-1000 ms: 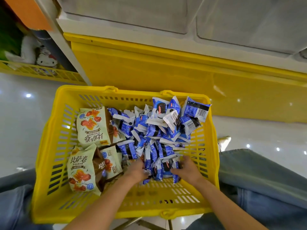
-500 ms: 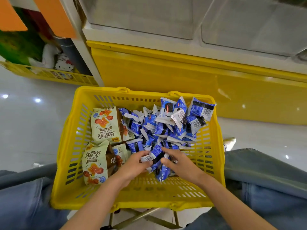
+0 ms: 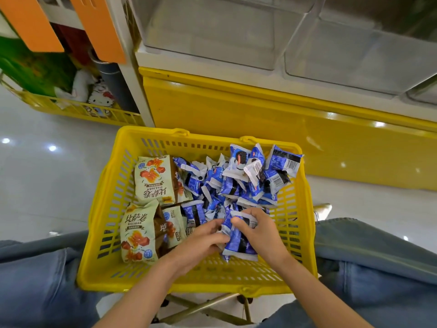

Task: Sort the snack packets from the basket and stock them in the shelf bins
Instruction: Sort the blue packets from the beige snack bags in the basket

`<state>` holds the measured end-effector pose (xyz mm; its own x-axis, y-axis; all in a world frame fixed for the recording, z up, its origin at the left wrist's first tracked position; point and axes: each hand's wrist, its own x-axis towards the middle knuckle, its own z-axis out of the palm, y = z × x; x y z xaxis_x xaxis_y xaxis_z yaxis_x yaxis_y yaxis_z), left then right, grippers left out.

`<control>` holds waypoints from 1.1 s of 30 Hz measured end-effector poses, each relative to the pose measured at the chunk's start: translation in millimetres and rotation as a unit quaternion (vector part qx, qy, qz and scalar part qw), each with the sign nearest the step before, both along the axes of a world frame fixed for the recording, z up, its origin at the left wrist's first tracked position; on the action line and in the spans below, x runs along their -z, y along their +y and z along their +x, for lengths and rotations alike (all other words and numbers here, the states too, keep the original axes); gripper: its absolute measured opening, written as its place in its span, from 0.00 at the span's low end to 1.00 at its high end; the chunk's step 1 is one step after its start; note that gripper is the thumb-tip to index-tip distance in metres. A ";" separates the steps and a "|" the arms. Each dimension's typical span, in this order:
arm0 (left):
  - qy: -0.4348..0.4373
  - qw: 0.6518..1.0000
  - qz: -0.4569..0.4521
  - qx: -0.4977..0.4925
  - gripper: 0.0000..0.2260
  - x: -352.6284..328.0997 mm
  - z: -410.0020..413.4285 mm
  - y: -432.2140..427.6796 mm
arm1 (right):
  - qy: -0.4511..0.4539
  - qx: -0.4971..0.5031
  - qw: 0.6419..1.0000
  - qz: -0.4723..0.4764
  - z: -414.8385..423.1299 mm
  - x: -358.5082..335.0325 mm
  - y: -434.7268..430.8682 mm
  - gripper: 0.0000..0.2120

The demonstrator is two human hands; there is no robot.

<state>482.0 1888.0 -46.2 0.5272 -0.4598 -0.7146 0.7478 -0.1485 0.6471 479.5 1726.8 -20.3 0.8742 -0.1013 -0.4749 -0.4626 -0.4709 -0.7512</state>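
So both hands are down in the near end of the yellow basket (image 3: 111,209), with a small bunch of blue packets (image 3: 236,243) held between them. The left hand (image 3: 201,240) has its fingers curled against the bunch's left side. The right hand (image 3: 262,233) wraps over the top and right side with the thumb pinching in, so neither one is open. The bunch runs lengthwise away from the person. The rest of the blue pile (image 3: 236,183) lies just past the hands toward the far rim, and the bigger cream packets (image 3: 153,178) are off to the left. The clear shelf bins (image 3: 208,31) sit up and forward, beyond the far rim. My guess is the lift goes up and ahead, with the right hand a touch nearer. The basket sits on a folding stand (image 3: 201,306) over a shiny tile floor (image 3: 47,185), with not much elbow room.
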 end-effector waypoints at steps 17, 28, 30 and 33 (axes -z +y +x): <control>-0.065 0.989 0.109 -0.078 0.17 5.9 10.9 20.8 | 0.176 -0.150 0.955 -0.186 3.7 93.9 -53.5 0.33; -0.056 0.988 0.124 -0.068 0.12 1.0 8.5 20.5 | 0.249 -0.049 0.961 -0.113 -0.3 115.4 -38.0 0.30; -0.056 0.988 0.124 -0.069 0.13 -1.9 8.3 21.4 | 0.253 -0.034 0.962 -0.095 -3.3 117.8 -34.3 0.31; -0.058 0.987 0.127 -0.074 0.16 -5.7 7.9 25.8 | 0.273 -0.044 0.956 -0.097 -0.7 114.3 -34.5 0.29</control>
<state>489.9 1913.9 -40.6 0.6598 -0.1847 -0.7284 0.6969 -0.2123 0.6851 478.8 1692.3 -134.6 0.5105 -0.1701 -0.8429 -0.7128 -0.6320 -0.3042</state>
